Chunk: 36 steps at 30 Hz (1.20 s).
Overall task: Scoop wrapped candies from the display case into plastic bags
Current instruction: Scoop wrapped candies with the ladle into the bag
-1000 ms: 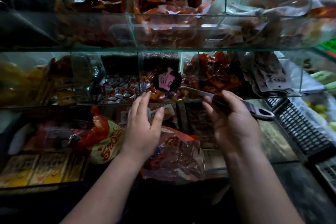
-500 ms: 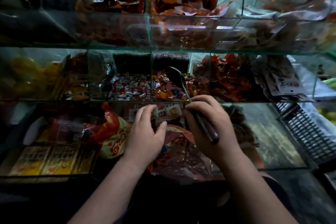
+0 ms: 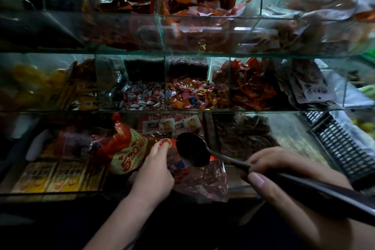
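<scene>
My right hand [image 3: 284,170] grips the dark handle of a metal scoop [image 3: 192,149]; its bowl hovers over the mouth of a reddish clear plastic bag [image 3: 203,182]. My left hand [image 3: 154,170] pinches the bag's upper edge, holding it at the front of the lowest shelf. A few wrapped candies show inside the bag. In the glass display case [image 3: 182,55], the middle shelf holds mixed colourful wrapped candies [image 3: 190,97] and white-and-red wrapped candies [image 3: 144,97] in side-by-side compartments, above and behind both hands.
An orange-red "520" snack bag [image 3: 125,152] lies left of the plastic bag. Red packets [image 3: 251,85] fill the compartment right of the candies. Yellow boxes [image 3: 50,176] sit at lower left. A black plastic crate [image 3: 345,148] stands at the right.
My right hand has drawn the scoop back and down from the candy compartment to just above the bag. My left hand moved down slightly and now pinches the bag's edge.
</scene>
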Tool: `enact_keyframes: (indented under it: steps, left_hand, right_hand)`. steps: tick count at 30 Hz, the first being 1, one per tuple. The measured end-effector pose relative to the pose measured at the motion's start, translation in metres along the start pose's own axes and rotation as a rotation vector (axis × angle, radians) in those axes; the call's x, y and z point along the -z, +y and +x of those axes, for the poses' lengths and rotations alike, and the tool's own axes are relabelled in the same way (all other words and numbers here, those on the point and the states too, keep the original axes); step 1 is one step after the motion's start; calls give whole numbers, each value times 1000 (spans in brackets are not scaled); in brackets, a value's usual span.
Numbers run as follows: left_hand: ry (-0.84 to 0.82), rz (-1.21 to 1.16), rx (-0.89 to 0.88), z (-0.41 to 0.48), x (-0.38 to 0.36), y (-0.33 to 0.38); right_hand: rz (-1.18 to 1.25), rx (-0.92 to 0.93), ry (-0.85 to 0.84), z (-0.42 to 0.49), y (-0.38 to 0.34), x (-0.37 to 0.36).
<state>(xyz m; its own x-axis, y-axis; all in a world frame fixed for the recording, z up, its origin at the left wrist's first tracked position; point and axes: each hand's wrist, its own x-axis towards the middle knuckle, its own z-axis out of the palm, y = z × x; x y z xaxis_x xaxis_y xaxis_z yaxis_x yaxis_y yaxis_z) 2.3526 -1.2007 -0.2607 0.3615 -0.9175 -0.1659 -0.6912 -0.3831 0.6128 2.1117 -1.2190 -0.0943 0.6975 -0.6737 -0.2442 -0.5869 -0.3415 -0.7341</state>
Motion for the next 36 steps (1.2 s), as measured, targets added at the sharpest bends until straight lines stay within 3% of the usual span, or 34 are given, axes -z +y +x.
enact_keyframes:
  steps: [1, 2, 3, 5, 8, 15, 19, 23, 26, 31, 36]
  left_hand:
    - [-7, -21, -4, 1, 0, -1]
    - [-15, -47, -9, 1, 2, -2]
    - [-21, -64, -17, 2, 2, -3]
    - [-17, -81, -20, 4, 3, -5]
    - [-22, -125, -2, 6, 4, -4]
    - [-80, -247, -20, -6, 0, -9]
    - [-82, -204, -37, -8, -5, -13]
    - [-90, -242, -54, -6, -6, -19]
    - [-92, -297, -63, -3, -8, -24]
    - [-128, -383, -64, 0, -11, -31]
    - [-122, -395, -62, 1, -10, -31]
  right_hand:
    - [-55, 197, 230, -5, 3, -2]
    - [-47, 297, 488, -4, 5, -7]
    - [-2, 357, 632, -13, 10, -14]
    - [40, 420, 642, -16, 22, -21]
    - [30, 367, 602, 8, 30, -30]
    - [111, -30, 484, 110, 79, -90]
    - [61, -158, 387, 138, 101, -121]
    - [346, -293, 363, 141, 104, -132]
    - [528, -334, 416, 138, 103, -131]
    - [869, -402, 664, 123, 108, -123]
    - [1060, -423, 730, 102, 111, -101]
